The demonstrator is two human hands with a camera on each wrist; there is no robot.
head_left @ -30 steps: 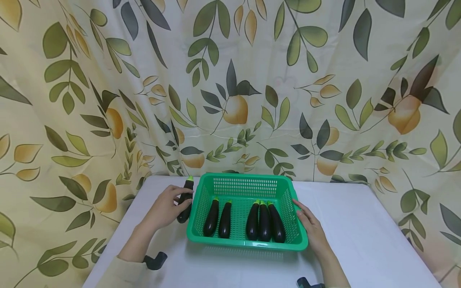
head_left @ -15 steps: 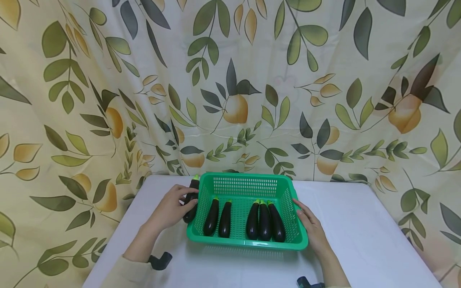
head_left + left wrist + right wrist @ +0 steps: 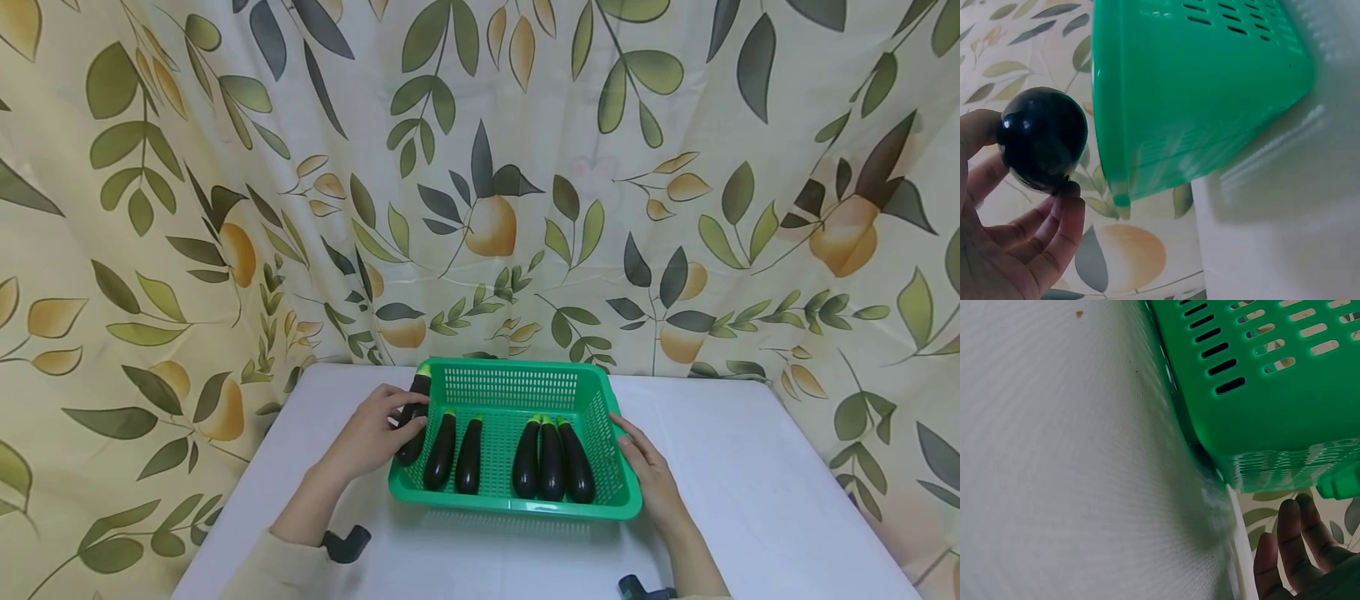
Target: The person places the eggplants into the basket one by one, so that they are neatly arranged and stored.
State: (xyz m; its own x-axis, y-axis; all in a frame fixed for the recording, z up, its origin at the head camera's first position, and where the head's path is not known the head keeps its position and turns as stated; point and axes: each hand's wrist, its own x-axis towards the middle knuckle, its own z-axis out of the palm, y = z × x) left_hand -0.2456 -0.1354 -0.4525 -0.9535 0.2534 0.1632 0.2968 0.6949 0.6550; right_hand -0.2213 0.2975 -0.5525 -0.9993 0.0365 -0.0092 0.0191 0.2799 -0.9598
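Note:
In the head view my left hand (image 3: 375, 431) holds a dark purple eggplant (image 3: 414, 417) by its sides, over the left rim of the green basket (image 3: 517, 510). Its green stem end points away from me. The left wrist view shows the eggplant's rounded end (image 3: 1041, 137) between thumb and fingers, beside the basket wall (image 3: 1166, 94). Two eggplants (image 3: 453, 454) lie inside on the left, and three more (image 3: 551, 460) lie side by side on the right. My right hand (image 3: 652, 479) rests against the basket's right rim, fingers nearly straight (image 3: 1294, 544).
The basket stands on a white-covered table (image 3: 742, 475). Behind and left of it hangs a patterned curtain (image 3: 480, 192) with leaves and fruit. Inside the basket, a bare strip of floor (image 3: 497, 458) lies between the two groups of eggplants.
My left hand has moved right with the eggplant, from outside the basket's left side to above its left rim. The right hand and the basket have stayed in place.

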